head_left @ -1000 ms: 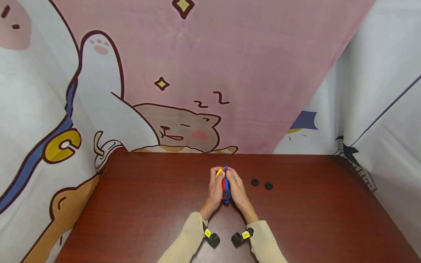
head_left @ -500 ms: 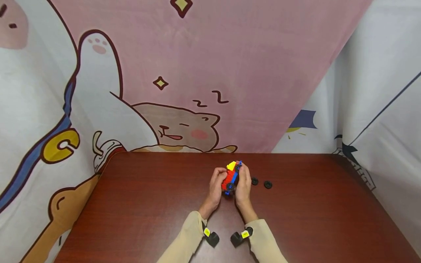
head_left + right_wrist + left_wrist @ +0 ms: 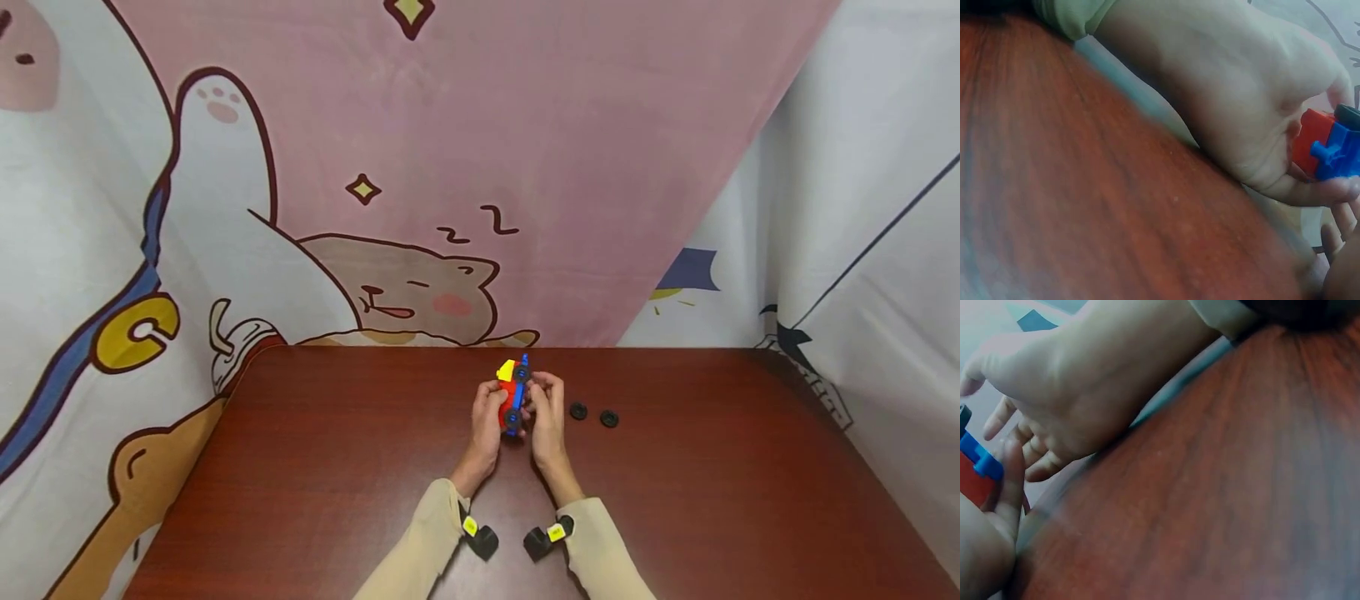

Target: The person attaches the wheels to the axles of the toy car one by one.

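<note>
A small toy truck [image 3: 517,393] has a red body, a yellow cab, a blue chassis and two black wheels on the side that shows. My left hand [image 3: 484,425] grips it from the left, thumb on the red body. In the right wrist view, that hand's fingers reach under the truck's blue end [image 3: 1338,150]. My right hand [image 3: 550,423] is close by on the right, its fingers loosely bent. The left wrist view shows the right hand [image 3: 1054,394] with nothing in its grasp. Whether its fingertips touch the truck is unclear.
Two loose black wheels [image 3: 578,411] lie on the brown table [image 3: 712,483], just right of my right hand. A cloth printed with cartoon animals [image 3: 450,292] hangs behind the table's far edge. Black wrist cameras [image 3: 482,542] are strapped to both wrists.
Both hands held the truck; it was turned so its wheeled side faces up, swung right, then came back left and slightly farther off. My right hand has let go of it.
</note>
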A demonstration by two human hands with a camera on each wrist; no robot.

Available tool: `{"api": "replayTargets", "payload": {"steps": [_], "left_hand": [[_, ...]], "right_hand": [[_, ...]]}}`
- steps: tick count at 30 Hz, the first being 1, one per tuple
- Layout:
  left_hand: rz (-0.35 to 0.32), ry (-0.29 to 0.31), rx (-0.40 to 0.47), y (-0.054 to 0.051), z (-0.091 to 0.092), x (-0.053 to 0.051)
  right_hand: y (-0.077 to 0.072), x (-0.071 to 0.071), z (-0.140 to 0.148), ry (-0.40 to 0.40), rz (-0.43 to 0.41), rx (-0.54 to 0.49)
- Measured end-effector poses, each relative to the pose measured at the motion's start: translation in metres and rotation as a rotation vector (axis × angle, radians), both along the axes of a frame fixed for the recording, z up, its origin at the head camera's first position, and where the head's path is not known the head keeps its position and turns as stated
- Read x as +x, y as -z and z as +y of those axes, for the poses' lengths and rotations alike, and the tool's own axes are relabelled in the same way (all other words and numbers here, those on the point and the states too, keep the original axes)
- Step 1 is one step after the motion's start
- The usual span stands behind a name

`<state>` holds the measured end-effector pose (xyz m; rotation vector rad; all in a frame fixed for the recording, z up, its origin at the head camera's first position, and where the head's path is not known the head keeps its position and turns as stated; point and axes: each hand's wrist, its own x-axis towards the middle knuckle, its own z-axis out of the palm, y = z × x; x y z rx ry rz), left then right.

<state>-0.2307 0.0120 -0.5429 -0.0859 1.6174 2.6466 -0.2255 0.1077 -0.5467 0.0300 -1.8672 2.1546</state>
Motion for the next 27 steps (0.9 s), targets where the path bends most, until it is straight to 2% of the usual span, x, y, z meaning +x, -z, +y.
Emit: {"api": "replayTargets", "payload": {"steps": [3,5,9,13,21,24,27], "left_hand": [[-0.044,-0.056,0.069,0.003,0.000,0.000],[-0.049,-0.112,0.073,0.004,-0.001,0.000],[0.015,-0.213,0.003,0.004,0.000,-0.003],[0.083,-0.225,-0.019,0.004,0.001,-0.005],[0.160,-0.174,-0.049,0.002,0.001,-0.002],[0.159,-0.152,-0.055,0.002,-0.001,-0.002],[0.144,-0.112,-0.063,0.002,-0.002,-0.003]], "right_hand": [[0.005,0.010,0.000,0.015,0.023,0.038],[0.008,0.017,-0.001,0.016,0.030,0.112],[0.009,0.022,-0.003,0.004,0.048,0.320],[0.007,0.018,-0.005,0.013,0.025,0.409],[0.005,0.014,-0.005,0.055,-0.053,0.364],[0.004,0.013,-0.004,0.051,-0.086,0.297],[0.003,0.012,-0.004,0.030,-0.102,0.181]]}}
